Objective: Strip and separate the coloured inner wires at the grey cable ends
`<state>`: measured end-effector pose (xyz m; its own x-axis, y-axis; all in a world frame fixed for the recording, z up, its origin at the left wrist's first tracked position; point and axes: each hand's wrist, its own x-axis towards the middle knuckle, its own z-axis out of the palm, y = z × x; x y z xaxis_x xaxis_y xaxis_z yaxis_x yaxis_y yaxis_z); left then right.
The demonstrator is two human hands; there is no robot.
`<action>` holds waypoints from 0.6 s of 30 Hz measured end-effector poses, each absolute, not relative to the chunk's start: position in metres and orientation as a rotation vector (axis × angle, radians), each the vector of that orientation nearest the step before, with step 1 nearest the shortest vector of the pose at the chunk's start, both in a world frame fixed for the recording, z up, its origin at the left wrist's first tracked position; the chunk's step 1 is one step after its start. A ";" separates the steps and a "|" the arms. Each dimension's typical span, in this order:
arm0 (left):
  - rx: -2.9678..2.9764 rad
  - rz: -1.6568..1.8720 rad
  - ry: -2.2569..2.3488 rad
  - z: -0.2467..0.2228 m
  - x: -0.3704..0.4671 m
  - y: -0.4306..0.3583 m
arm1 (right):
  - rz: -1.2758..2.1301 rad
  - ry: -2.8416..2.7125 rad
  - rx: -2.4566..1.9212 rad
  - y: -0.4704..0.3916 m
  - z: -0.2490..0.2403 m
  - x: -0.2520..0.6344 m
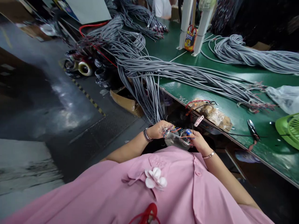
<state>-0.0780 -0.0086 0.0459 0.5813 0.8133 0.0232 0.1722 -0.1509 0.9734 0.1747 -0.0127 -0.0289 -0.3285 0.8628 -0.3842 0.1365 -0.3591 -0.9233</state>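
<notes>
My left hand [161, 129] is closed around the ends of a bundle of grey cables, with thin coloured wires [177, 130] sticking out toward the right. The cables [151, 96] hang down from the green table to this hand. Close beside it, my right hand [198, 141] is closed at the other side of the wires, near a small blue piece [188, 132]; what its fingertips grip is too small to tell. Below the wires, between both hands, a greyish translucent piece [176, 140] shows in front of the pink shirt.
The green table [233, 124] carries long grey cable bundles, pliers [253, 129], a taped block [217, 116], a green basket-like object [289, 129] and a plastic bag [286, 96]. Wire spools [85, 68] stand on the floor at left. A person in white [162, 8] is beyond the table.
</notes>
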 end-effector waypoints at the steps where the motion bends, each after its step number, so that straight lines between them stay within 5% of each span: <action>1: 1.640 0.713 0.821 0.045 -0.076 -0.007 | 1.768 -1.283 -1.359 -0.016 -0.027 0.183; 9: 1.731 0.732 0.800 0.031 -0.058 0.001 | 1.758 -1.128 -1.275 -0.036 0.005 0.201; 14: 1.732 0.856 0.923 0.019 -0.055 -0.007 | 0.978 -1.392 -1.279 -0.060 0.037 0.206; 18: 1.765 0.864 0.966 0.018 -0.054 -0.015 | 0.679 -1.819 -1.182 -0.067 0.058 0.198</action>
<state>-0.0539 -0.0151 0.0177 0.4466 0.8832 0.1433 0.2406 -0.2728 0.9315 0.1983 -0.0675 0.0578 -0.2008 0.9131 0.3549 0.4567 0.4077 -0.7907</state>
